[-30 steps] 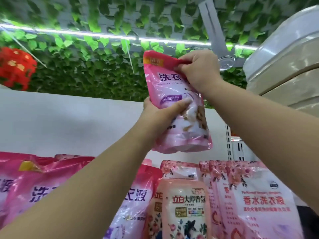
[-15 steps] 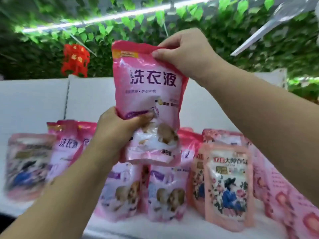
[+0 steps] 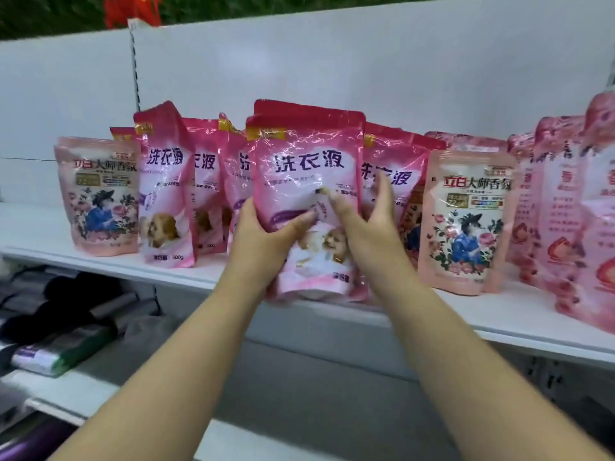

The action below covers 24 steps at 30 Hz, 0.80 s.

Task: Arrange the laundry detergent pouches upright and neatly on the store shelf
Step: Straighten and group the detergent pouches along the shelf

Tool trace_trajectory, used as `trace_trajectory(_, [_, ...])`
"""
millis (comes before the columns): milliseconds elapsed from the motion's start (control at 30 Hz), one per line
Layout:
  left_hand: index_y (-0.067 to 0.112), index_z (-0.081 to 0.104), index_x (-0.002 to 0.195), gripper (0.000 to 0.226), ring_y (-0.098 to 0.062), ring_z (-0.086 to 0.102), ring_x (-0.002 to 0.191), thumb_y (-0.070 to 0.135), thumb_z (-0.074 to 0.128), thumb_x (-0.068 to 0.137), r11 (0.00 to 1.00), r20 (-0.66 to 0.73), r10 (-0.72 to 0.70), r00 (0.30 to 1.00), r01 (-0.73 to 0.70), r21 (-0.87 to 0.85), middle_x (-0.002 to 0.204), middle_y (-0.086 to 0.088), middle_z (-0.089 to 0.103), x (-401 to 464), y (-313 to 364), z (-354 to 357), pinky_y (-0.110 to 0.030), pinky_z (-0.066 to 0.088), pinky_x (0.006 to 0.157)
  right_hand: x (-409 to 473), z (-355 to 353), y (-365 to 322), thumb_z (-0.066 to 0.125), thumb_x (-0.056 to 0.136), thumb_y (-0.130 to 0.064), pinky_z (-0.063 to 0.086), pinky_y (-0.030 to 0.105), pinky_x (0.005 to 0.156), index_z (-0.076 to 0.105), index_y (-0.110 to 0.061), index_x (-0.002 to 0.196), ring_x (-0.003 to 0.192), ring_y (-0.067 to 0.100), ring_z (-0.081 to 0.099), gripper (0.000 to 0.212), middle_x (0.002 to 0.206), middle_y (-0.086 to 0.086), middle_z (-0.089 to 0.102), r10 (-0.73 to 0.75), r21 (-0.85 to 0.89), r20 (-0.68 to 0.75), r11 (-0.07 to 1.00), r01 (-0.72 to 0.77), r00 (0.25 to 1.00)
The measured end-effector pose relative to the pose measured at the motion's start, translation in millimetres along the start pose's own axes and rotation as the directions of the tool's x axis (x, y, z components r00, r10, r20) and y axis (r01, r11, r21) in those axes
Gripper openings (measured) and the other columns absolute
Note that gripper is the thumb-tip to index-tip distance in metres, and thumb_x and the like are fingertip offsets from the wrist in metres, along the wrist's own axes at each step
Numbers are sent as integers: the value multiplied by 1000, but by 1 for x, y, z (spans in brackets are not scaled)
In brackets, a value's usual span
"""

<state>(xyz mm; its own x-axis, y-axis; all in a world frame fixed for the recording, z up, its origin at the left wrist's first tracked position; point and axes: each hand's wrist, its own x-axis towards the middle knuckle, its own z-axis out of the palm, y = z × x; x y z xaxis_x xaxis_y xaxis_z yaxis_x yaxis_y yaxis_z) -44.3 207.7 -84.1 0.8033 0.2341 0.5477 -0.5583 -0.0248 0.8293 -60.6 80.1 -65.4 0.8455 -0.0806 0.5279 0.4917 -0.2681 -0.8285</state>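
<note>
Place: a shop aisle, seen from where I stand stocking it.
Shelving: a white metal shelf [image 3: 499,314] with a white back panel [image 3: 332,61] and a slotted upright [image 3: 134,71] at 11 o'clock.
Stock: many identical pink detergent pouches [image 3: 166,181] stand in a row beside peach floral pouches [image 3: 466,221] at 3 o'clock.
Lower tier: rolled dark goods [image 3: 60,347] at 8 o'clock.
Decor: green foliage [image 3: 50,11] and a red ornament [image 3: 133,8] at 12 o'clock.
</note>
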Motion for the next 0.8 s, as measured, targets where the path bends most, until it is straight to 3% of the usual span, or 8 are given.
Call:
trace_trajectory(100, [22, 35, 136, 91, -8, 57, 110, 51, 76, 60, 997, 8, 71, 997, -71, 24, 124, 5, 57, -13, -3, 4, -28, 47, 95, -15, 7, 15, 46, 84, -58, 43, 43, 101, 31, -32, 141, 118, 20, 53, 64, 130, 0, 51, 136, 129, 60, 981, -143, 989])
trace_trajectory(267, [30, 30, 141, 94, -16, 40, 130, 73, 59, 63, 989, -1, 96, 995, -95, 115, 141, 2, 42, -12, -12, 5, -43, 35, 108, -13, 11, 17, 46, 90, -46, 49, 30, 86, 57, -29, 102, 94, 9, 61, 23, 97, -8, 66, -38, 50, -66, 998, 41, 997])
trace_trajectory(367, [28, 35, 141, 64, -6, 37, 126, 63, 35, 88, 1000, 4, 12, 1000, -12, 23, 144, 5, 41, -13, -12, 2, -25, 24, 106, -18, 13, 22, 49, 92, -38, 39, 24, 59, 47, -20, 67, 57, 4, 46, 31, 61, -5, 50, -133, -32, -195, 991, 129, 972])
trace_trajectory(433, [26, 41, 139, 52, -9, 41, 124, 50, 24, 96, 995, -13, -90, 996, 89, -53, 141, 4, 45, -12, -13, -2, -24, 28, 102, -19, 11, 23, 49, 93, -34, 31, 23, 51, 38, -18, 60, 49, 6, 33, 38, 51, -8, 36, -128, 12, -271, 991, 136, 954])
trace_trajectory(533, [21, 40, 140, 51, -13, 37, 131, 45, 29, 97, 997, -12, -78, 997, 78, 5, 144, 3, 42, -5, -13, -2, -24, 26, 105, -20, 2, 23, 50, 93, -30, 27, 16, 42, 36, -20, 56, 41, 3, 28, 40, 41, -12, 32, -98, 98, -382, 984, 146, 919])
trace_trajectory(600, [17, 40, 139, 58, -16, 38, 131, 50, 43, 92, 996, 9, -30, 1000, 29, 81, 143, -1, 42, 0, -13, 0, -23, 26, 106, -22, -9, 23, 49, 94, -29, 31, 17, 44, 39, -25, 56, 42, 1, 31, 39, 44, -14, 34, -137, 54, -464, 982, 182, 875])
trace_trajectory(700, [9, 56, 118, 72, -25, 53, 114, 64, 60, 70, 979, -30, 25, 999, -18, 201, 120, -10, 59, 7, -20, 4, -40, 41, 101, -22, -24, 22, 47, 94, -32, 50, 25, 61, 43, -35, 66, 60, 1, 44, 29, 69, -19, 39, -214, -25, -517, 972, 235, 829])
trace_trajectory(800, [8, 56, 91, 36, -28, 57, 96, 41, 67, 80, 973, -162, 62, 985, -23, 232, 100, -13, 62, 2, -17, 3, -37, 45, 86, -18, -28, 22, 44, 96, -30, 53, 40, 77, 48, -33, 78, 74, 14, 51, 19, 74, -14, 46, -203, -76, -460, 979, 190, 864])
